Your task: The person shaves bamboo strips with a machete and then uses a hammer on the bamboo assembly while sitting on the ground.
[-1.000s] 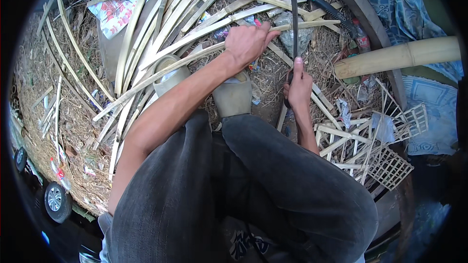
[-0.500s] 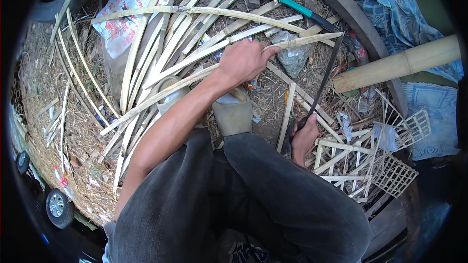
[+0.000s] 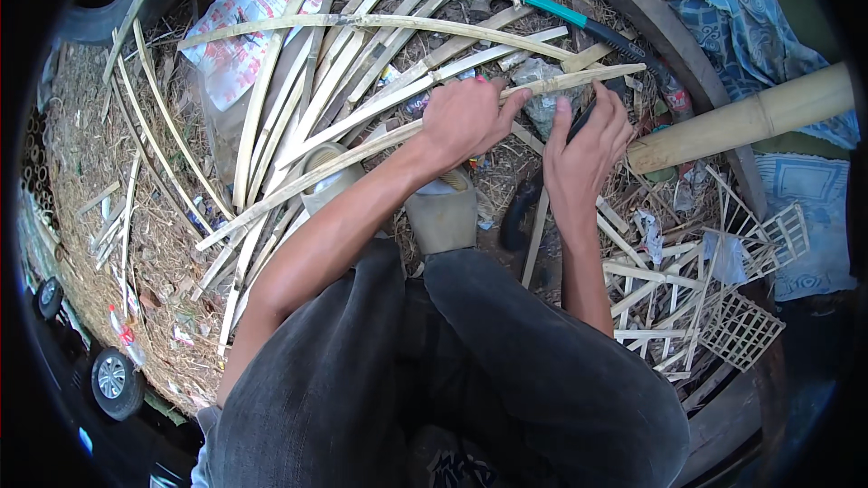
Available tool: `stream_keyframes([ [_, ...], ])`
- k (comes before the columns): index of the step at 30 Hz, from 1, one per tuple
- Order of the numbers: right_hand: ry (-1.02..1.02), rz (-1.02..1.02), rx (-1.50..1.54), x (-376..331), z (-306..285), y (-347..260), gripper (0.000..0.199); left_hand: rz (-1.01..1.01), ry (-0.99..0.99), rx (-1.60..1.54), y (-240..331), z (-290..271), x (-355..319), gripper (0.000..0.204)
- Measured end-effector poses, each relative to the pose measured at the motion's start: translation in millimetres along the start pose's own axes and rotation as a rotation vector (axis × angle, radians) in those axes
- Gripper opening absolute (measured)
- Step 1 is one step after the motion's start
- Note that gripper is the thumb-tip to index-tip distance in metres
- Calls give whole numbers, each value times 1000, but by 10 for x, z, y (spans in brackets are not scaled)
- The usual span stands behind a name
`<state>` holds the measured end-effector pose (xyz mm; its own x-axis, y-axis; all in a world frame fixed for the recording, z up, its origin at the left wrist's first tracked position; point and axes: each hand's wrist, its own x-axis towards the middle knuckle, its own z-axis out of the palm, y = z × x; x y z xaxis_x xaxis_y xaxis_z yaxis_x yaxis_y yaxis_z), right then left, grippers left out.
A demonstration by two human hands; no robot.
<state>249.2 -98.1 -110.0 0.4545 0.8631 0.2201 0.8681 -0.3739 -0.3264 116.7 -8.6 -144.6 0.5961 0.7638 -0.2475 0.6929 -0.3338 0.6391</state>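
Note:
A long pale bamboo strip (image 3: 380,143) slants from the lower left up to the right, its far end past both hands. My left hand (image 3: 466,122) is closed around it beyond the middle, thumb along the top. Just below the strip's right end is my right hand (image 3: 589,149), open, with thumb and fingers apart and the fingertips close to the strip. A long dark-bladed knife lies beneath my right hand; its black handle (image 3: 518,215) shows at the left of the wrist, while most of the blade is hidden. A grey stone (image 3: 542,108) sits under the strip.
Several loose bamboo strips (image 3: 303,113) fan out around my shoes (image 3: 440,217). A teal-and-black-handled tool (image 3: 561,11) lies beyond the stone. At the right are a thick bamboo pole (image 3: 741,131), a curved grey rim (image 3: 674,27) and a heap of bamboo lattice pieces (image 3: 741,330).
My right hand has let go of the knife and moved up toward the strip's right end. The knife has dropped lower, under that hand. My left hand keeps its hold.

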Motion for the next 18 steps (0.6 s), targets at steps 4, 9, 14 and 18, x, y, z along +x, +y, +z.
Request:
stream_keyframes([
  [4, -139, -384, -212, 603, 23, 434, 32, 64, 49, 0, 208, -79, 80, 61],
  [9, -273, -705, 97, 1109, 122, 358, 49, 16, 17, 43, 161, -279, 33, 66],
  [14, -249, -569, 146, 1043, 356, 403, 53, 5, 88, 81, 118, -207, 36, 71],
  [18, -307, -538, 206, 1006, 407, 450, 51, -10, 76, 71, 104, -190, 9, 72],
])
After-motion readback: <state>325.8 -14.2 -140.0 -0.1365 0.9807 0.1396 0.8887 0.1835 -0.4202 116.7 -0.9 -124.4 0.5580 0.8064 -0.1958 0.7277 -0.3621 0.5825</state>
